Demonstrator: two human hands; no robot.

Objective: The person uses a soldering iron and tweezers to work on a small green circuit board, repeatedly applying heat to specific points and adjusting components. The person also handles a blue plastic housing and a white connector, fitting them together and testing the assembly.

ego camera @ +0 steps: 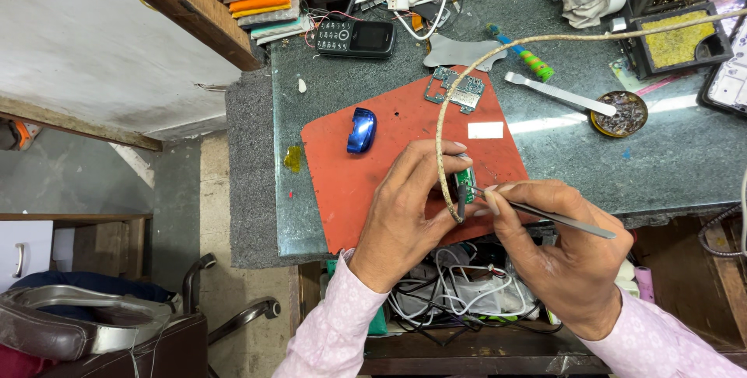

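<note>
My left hand (408, 207) pinches a small green circuit board (464, 178) over the near edge of a red work mat (366, 160). My right hand (560, 246) grips metal tweezers (560, 220), whose tip touches the small board. A braided cable (498, 55) arcs from the upper right down to a dark plug (461, 205) between my hands. A larger circuit board (455, 90) lies at the mat's far edge, and a shiny blue oval part (362, 130) lies on the mat's left side.
On the green stone bench (669, 145) lie a black keypad phone (355, 38), a flat metal pry tool (556, 93), a round tin of scraps (619, 113), a striped screwdriver (525, 55) and a black tray with yellow sponge (677, 40). Tangled cables (459, 288) fill the shelf below.
</note>
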